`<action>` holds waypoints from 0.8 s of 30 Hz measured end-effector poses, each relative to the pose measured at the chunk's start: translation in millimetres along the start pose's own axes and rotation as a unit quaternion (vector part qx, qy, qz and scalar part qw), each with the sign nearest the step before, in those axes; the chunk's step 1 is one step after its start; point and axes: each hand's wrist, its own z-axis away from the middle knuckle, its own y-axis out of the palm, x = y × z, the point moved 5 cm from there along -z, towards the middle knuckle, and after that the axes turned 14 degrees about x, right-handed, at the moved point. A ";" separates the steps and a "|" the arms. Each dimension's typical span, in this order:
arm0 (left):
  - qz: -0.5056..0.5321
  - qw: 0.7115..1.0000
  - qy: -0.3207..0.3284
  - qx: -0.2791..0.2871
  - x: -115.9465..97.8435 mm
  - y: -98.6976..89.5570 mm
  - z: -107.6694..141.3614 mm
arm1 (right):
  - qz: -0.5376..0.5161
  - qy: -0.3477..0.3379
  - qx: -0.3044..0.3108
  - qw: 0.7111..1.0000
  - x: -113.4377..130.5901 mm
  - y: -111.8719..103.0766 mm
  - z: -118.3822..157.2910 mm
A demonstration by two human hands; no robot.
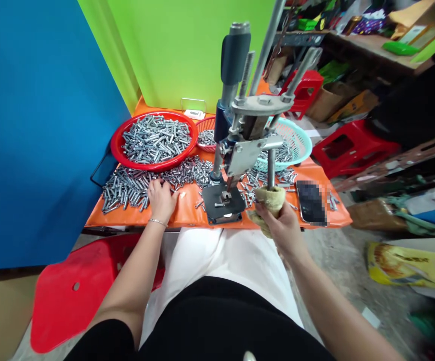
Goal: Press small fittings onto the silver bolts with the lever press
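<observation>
My left hand (161, 201) rests at the edge of a loose pile of small metal bolts (123, 190), thumb apart from the fingers. Some fingertips are hidden among the bolts. My right hand (285, 228) is wrapped around the cloth-covered grip (272, 199) of a lever on a hand press (247, 155). Between my hands stands the press's dark base plate (213, 203), with a single bolt (219, 204) lying on it near the small metal holder. The press ram comes down just above that holder.
A red basin (116, 145) heaped with bolts stands behind my left hand. Behind the press are a pink basket (207, 147) and a light-blue basket (303, 143) with more metal parts. A phone (310, 203) lies right on the orange tabletop (187, 213). Red stools (74, 296) stand nearby.
</observation>
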 end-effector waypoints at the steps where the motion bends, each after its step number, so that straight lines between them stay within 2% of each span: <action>1: 0.012 1.000 -0.002 -0.009 -0.1 2.2 1.1 | -0.004 0.000 0.000 1.000 -0.6 0.1 -0.3; 7: 0.074 0.995 0.054 -0.034 -6.7 4.5 11.4 | 0.003 -0.001 -0.010 1.000 -4.6 1.1 -4.5; 12: 0.149 0.985 0.086 -0.017 -28.6 -1.5 23.1 | 0.017 0.003 -0.010 1.000 -9.0 -0.6 -5.7; 15: 0.210 0.973 0.096 0.010 -51.5 -6.8 30.1 | 0.003 0.003 -0.003 1.000 -9.8 0.3 -6.0; 18: 0.269 0.951 0.150 0.026 -85.7 -9.7 35.8 | -0.001 -0.001 0.004 1.000 -8.2 2.5 -6.8; 21: 0.297 0.926 0.228 0.041 -121.4 -3.8 36.7 | 0.016 -0.007 0.003 1.000 -5.5 2.8 -6.4; 24: 0.282 0.924 0.256 0.036 -141.5 8.8 31.5 | 0.025 -0.009 0.003 1.000 -1.9 1.0 -3.0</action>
